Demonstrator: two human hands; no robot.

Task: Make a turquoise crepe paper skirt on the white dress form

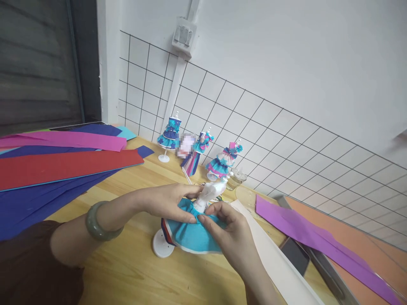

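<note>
A small white mannequin (210, 192) on a round white base (163, 243) leans to the right in front of me. Around its waist sits a gathered turquoise paper skirt (193, 235) with a white hem, and red and dark blue layers peek out beneath on the left. My left hand (171, 203) wraps round the skirt's waist from the left, thumb pressed on the gathers. On the right side of the waist, my right hand (227, 224) pinches the skirt's top edge between thumb and fingers. The mannequin's waist is partly hidden by my fingers.
Behind stand dressed mini mannequins (173, 129) and a clear cup (237, 178) against a wire grid (222, 101). Coloured sheets, including a red one (70, 167), lie left. White paper (273, 258), a purple strip (314, 237) and a phone (295, 255) lie right.
</note>
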